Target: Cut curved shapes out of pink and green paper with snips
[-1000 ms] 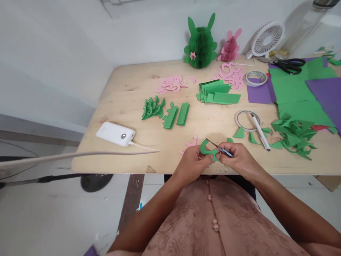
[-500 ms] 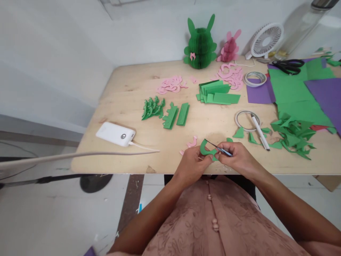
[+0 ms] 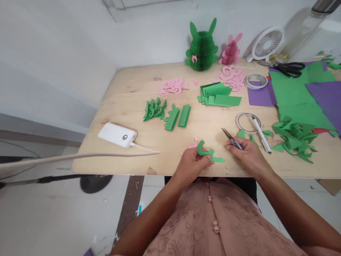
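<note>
Near the table's front edge, my left hand [image 3: 192, 163] pinches a curved piece of green paper [image 3: 203, 150] between thumb and fingers. A narrow green strip [image 3: 218, 159] sticks out to the right beneath it; whether it is joined to the curved piece I cannot tell. My right hand [image 3: 246, 154] grips small scissors [image 3: 233, 139], their blades pointing up and left, apart from the paper. Pink paper cut-outs [image 3: 193, 143] lie just behind my left hand, partly covered by it.
Green folded strips [image 3: 223, 100], pink cut-outs [image 3: 172, 86] and green cut-outs [image 3: 153, 108] lie farther back. Green scraps [image 3: 295, 137], a white pen [image 3: 261, 135] and a tape roll [image 3: 256, 81] are on the right. A white power bank [image 3: 117, 135] with a cable sits left. Paper rabbits [image 3: 201, 53] stand by the wall.
My right hand has drawn the scissors away from the green paper, to the right. My left hand keeps the paper and has shifted slightly left; a strip now points out to the right.
</note>
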`<state>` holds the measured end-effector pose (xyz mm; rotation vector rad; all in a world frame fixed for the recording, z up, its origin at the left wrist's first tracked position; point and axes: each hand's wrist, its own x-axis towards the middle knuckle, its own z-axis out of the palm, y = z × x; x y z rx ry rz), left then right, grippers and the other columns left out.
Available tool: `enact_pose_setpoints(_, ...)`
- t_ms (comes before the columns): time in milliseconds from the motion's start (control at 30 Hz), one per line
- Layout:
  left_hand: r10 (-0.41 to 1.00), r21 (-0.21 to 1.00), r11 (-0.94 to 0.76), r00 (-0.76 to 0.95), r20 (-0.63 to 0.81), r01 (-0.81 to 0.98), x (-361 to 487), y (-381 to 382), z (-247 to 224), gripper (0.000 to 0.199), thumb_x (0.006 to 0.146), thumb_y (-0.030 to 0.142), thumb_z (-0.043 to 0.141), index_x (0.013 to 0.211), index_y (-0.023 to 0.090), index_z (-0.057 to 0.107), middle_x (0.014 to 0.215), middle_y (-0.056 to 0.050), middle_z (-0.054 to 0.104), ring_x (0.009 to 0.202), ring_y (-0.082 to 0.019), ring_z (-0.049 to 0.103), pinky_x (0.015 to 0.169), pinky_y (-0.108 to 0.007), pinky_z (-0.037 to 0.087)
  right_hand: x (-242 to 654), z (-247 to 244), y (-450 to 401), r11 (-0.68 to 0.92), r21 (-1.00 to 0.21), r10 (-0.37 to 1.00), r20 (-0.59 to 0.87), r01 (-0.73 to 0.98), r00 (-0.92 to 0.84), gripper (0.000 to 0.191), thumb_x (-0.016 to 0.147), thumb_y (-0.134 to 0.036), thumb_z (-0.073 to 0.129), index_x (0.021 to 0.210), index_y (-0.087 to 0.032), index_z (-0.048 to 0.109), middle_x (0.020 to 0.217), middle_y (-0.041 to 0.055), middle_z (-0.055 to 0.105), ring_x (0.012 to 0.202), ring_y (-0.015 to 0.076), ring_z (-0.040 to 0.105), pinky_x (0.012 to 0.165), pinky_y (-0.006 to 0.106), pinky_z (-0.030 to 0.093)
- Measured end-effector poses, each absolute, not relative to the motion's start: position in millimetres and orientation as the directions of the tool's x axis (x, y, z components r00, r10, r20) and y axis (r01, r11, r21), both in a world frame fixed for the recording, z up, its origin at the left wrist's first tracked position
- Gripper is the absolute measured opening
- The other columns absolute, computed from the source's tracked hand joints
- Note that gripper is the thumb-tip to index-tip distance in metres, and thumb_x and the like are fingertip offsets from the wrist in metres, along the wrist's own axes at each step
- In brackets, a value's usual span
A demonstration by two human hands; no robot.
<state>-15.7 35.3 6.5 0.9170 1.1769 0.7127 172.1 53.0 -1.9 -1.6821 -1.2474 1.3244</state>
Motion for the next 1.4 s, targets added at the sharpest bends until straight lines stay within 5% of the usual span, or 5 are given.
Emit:
enact_pose_setpoints(200, 0.834, 0.810, 0.548, 0.211, -0.510, -0.210, -14.8, 33.0, 5.2, 0.019, 0.068, 0.031, 0.069, 0.068, 0.013, 0.063, 0.062, -0.004, 0.068, 0.054, -0.012, 0.059, 0.056, -0.025, 0.050, 171.9, -8.2, 40.0, -0.342, -0.917, 0.939, -0.328, 0.205, 0.103, 0.034, 0.070, -0.040, 0.068, 0.097, -0.019, 0.071, 0.077, 0.0021, 0.067, 0.068, 0.0182, 0.058, 0.058, 0.027, 0.042)
enact_pose_setpoints(433, 0.861, 0.804, 0.506, 0.136, -0.489, -0.313, -10.4, 31.8, 6.0, 0.021, 0.064, 0.031, 0.074, 0.067, 0.012, 0.065, 0.063, -0.003, 0.067, 0.053, -0.010, 0.058, 0.055, -0.023, 0.050, 159.5, -5.3, 33.9, -0.338, -0.919, 0.933, -0.355, 0.202, -0.058, 0.026, 0.069, -0.044, 0.070, 0.066, -0.018, 0.067, 0.059, -0.0022, 0.057, 0.056, 0.0132, 0.049, 0.055, 0.024, 0.038)
enact_pose_setpoints(867, 0.908, 0.876, 0.376, -0.068, -0.413, -0.302, -44.6, 45.6, 5.9, 0.020, 0.066, 0.031, 0.073, 0.068, 0.013, 0.065, 0.059, -0.001, 0.065, 0.049, -0.010, 0.058, 0.053, -0.022, 0.051, 153.6, 5.2, 52.2, -0.244, -0.911, 0.935, -0.312, 0.332, -0.171, 0.027, 0.073, -0.044, 0.064, 0.065, -0.018, 0.064, 0.057, -0.0032, 0.051, 0.055, 0.0123, 0.046, 0.051, 0.022, 0.035)
enact_pose_setpoints(1133, 0.828, 0.816, 0.217, -0.343, -0.444, -0.535, -77.4, 65.8, 2.0, 0.019, 0.063, 0.025, 0.075, 0.069, 0.012, 0.062, 0.049, -0.001, 0.061, 0.040, -0.008, 0.052, 0.040, -0.016, 0.039, 161.0, -8.7, 49.7, -0.244, -0.889, 0.969, -0.234, 0.387, 0.075, 0.033, 0.073, -0.050, 0.063, 0.083, -0.019, 0.073, 0.083, 0.0044, 0.073, 0.080, 0.0236, 0.065, 0.067, 0.025, 0.050)
enact_pose_setpoints(1400, 0.704, 0.760, 0.045, -0.519, -0.484, -0.648, -104.7, 111.5, -4.9, 0.005, 0.081, 0.017, 0.056, 0.078, 0.016, 0.052, 0.063, -0.002, 0.063, 0.053, -0.010, 0.063, 0.056, -0.021, 0.052, 162.8, -29.7, 15.1, -0.181, -0.854, 0.983, -0.149, 0.488, 0.105, 0.037, 0.074, -0.051, 0.061, 0.086, -0.020, 0.074, 0.095, 0.0034, 0.075, 0.091, 0.0251, 0.067, 0.072, 0.021, 0.053)
